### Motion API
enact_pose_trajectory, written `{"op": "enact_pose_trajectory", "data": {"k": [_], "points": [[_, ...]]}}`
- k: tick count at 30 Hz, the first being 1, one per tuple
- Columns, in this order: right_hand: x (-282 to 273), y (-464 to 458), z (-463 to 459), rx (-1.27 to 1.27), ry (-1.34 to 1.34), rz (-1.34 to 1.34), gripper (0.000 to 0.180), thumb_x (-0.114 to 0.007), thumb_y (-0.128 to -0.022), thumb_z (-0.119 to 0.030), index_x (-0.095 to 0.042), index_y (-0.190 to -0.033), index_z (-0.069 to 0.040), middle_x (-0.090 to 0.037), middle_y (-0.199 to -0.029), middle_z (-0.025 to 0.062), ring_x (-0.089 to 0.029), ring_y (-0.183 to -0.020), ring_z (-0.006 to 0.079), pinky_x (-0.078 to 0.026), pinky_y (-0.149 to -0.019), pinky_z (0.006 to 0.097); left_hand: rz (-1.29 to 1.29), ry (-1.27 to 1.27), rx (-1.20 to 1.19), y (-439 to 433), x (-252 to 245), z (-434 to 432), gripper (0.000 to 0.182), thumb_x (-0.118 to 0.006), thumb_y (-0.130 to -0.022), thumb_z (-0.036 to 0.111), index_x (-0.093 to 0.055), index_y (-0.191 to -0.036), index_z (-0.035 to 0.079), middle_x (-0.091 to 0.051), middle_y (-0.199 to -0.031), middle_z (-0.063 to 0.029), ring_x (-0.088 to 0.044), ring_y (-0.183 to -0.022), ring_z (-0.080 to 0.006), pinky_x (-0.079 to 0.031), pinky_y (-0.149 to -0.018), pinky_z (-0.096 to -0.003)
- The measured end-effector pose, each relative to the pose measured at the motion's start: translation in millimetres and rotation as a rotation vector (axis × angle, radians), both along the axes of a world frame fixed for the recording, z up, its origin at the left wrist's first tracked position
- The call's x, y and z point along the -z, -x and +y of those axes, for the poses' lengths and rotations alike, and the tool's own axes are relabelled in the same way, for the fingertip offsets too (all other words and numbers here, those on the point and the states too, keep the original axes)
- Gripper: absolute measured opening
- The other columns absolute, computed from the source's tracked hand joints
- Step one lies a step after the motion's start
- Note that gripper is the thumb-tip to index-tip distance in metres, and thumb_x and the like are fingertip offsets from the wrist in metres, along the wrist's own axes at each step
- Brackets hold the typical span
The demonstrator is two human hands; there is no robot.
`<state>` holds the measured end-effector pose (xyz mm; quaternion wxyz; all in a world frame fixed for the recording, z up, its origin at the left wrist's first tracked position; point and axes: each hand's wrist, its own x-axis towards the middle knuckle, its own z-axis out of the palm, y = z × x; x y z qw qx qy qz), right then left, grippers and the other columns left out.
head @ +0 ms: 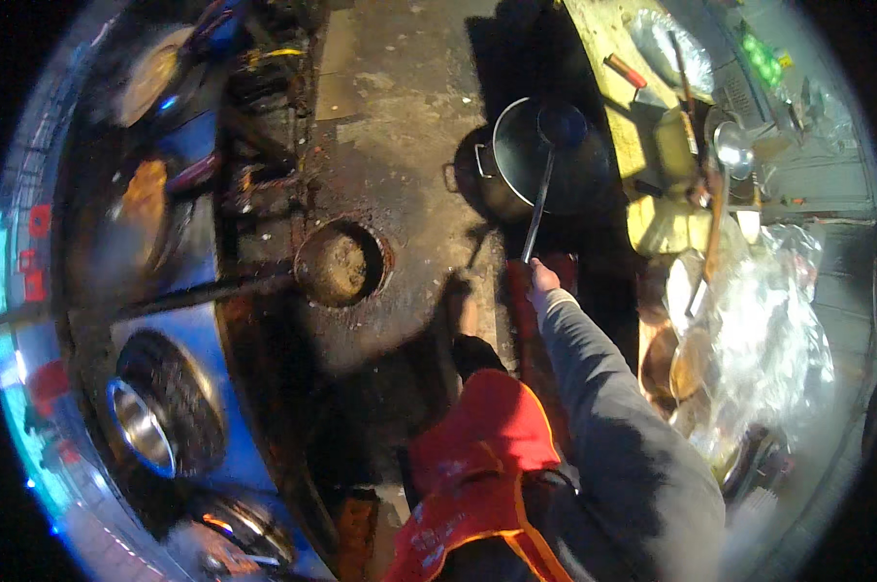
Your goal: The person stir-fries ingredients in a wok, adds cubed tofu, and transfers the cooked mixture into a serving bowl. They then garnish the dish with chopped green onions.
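Note:
My right hand [544,278] grips the end of a long metal ladle handle [539,207], my grey-sleeved arm stretched forward. The ladle's round bowl [561,129] is over or inside a wide, deep metal pot [511,156] with a side handle; whether it touches the pot cannot be told. The pot stands in partial shadow beside a yellowish worktop. My left hand is not in view. Below me is a red apron [475,436] with yellow edging.
At left, blue-topped counters [242,415] hold pans and a steel pot [144,429]. A round rusty container [340,265] is on the floor. At right, the worktop [598,65] bears a red-handled scraper [631,76], a ladle [734,149] and clear plastic bags [766,335].

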<state>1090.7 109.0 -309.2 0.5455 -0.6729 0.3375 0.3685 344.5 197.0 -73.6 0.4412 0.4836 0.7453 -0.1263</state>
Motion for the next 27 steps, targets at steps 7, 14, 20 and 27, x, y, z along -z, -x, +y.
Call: {"op": "enact_pose_trajectory", "data": {"k": [7,14,20,27], "points": [[82.4,-80.8,30.4,-0.027,-0.128,0.091,0.048,-0.068,-0.098,-0.058,-0.068,-0.099,-0.01,-0.061,-0.073,0.0045,-0.061,-0.064,0.0207,-0.052,-0.058,0.0394,0.159,0.251,0.14,-128.3,22.0,41.0,0.014,-0.063,-0.094,0.023,-0.062,-0.092,0.009,-0.052,-0.089,-0.0039,-0.051,-0.079,-0.0186,-0.048,-0.069,-0.0385],[3.1,-115.3,57.8,0.252,-0.774,0.045,0.018,-0.061,-0.107,-0.027,-0.062,-0.111,-0.009,-0.058,-0.076,-0.0029,-0.056,-0.059,0.0097,-0.056,-0.057,0.0261,0.256,0.321,0.209,-145.5,8.9,75.2,0.019,-0.061,-0.095,0.03,-0.064,-0.097,0.011,-0.055,-0.097,-0.0058,-0.055,-0.087,-0.0206,-0.049,-0.074,-0.0416],[-25.1,-75.1,14.4,-0.571,0.774,-0.518,0.037,-0.077,-0.095,-0.029,-0.06,-0.109,0.0,-0.072,-0.094,0.0271,-0.073,-0.088,0.0437,-0.059,-0.079,0.0507,0.26,0.352,0.207,-136.7,-15.3,83.0,0.025,-0.059,-0.096,0.035,-0.066,-0.101,0.012,-0.059,-0.104,-0.0074,-0.058,-0.093,-0.0224,-0.051,-0.078,-0.0441],[-5.3,-118.4,17.1,-0.425,0.251,-0.119,0.03,-0.073,-0.099,-0.031,-0.061,-0.098,-0.005,-0.068,-0.079,0.0124,-0.068,-0.064,0.0267,-0.053,-0.051,0.0434,0.254,0.395,0.185,-109.2,-45.4,71.0,0.032,-0.057,-0.096,0.042,-0.069,-0.106,0.014,-0.063,-0.113,-0.0093,-0.061,-0.101,-0.0245,-0.052,-0.082,-0.0471]]}}
